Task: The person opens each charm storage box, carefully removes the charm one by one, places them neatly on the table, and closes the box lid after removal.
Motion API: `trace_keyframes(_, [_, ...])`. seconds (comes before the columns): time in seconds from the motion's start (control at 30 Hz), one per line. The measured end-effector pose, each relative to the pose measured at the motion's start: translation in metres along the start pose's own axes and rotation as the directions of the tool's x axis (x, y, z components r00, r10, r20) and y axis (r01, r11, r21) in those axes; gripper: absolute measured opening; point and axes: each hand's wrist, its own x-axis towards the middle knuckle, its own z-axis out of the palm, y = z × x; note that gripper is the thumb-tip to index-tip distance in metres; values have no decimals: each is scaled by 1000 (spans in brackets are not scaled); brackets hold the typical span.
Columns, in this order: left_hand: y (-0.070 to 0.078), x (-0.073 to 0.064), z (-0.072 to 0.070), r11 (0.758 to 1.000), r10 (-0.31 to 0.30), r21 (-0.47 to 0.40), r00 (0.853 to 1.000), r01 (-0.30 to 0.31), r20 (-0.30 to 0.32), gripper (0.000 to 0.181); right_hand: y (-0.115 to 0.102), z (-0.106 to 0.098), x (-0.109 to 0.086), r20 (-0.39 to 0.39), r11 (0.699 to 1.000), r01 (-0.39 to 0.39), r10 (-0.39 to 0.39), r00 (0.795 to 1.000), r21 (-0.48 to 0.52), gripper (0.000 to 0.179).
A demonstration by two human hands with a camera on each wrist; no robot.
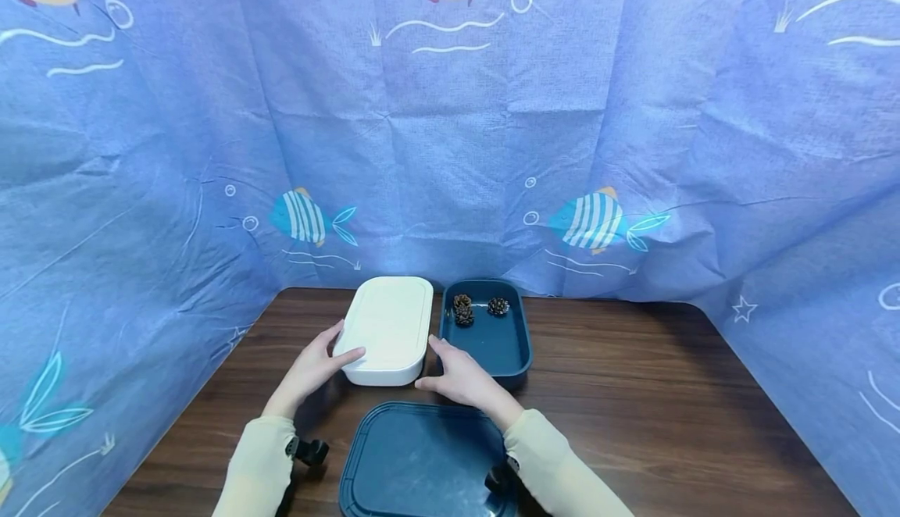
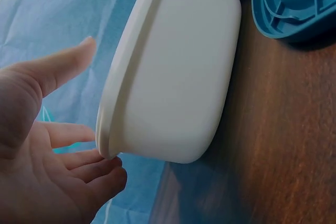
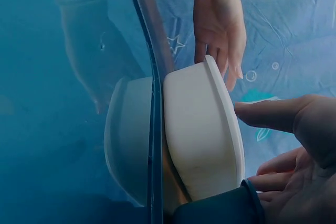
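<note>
A white lidded box (image 1: 390, 326) sits on the table between my two hands. At its near left corner is my left hand (image 1: 309, 369), thumb spread over the lid. In the left wrist view, that hand's fingertips (image 2: 107, 174) reach the box's rim while the thumb stays apart from it. My right hand (image 1: 464, 376) is by the near right corner, its fingers (image 3: 278, 179) extended beside the white box and over the rim of a dark blue container (image 1: 495, 349). Several pine cones (image 1: 463, 314) lie inside that container.
A dark blue lid (image 1: 422, 462) lies at the table's near side, below both hands. The wooden table (image 1: 633, 392) ends at a blue fabric curtain (image 1: 450, 150) behind the boxes. Dark wrist cameras (image 1: 309, 451) stick out from both wrists.
</note>
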Motion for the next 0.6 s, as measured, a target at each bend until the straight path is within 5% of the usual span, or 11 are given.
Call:
trace_keyframes(0.27, [-6,-5,4,1000,19,-3,999,-19,33,106,-3,11,3,-6,986,41,-43,999,-163,80])
trace_keyframes(0.6, [-12,-7,6,991,84,97,993,-91,81,115,-5,13,6,-15,959,59,-65,998,-276,77])
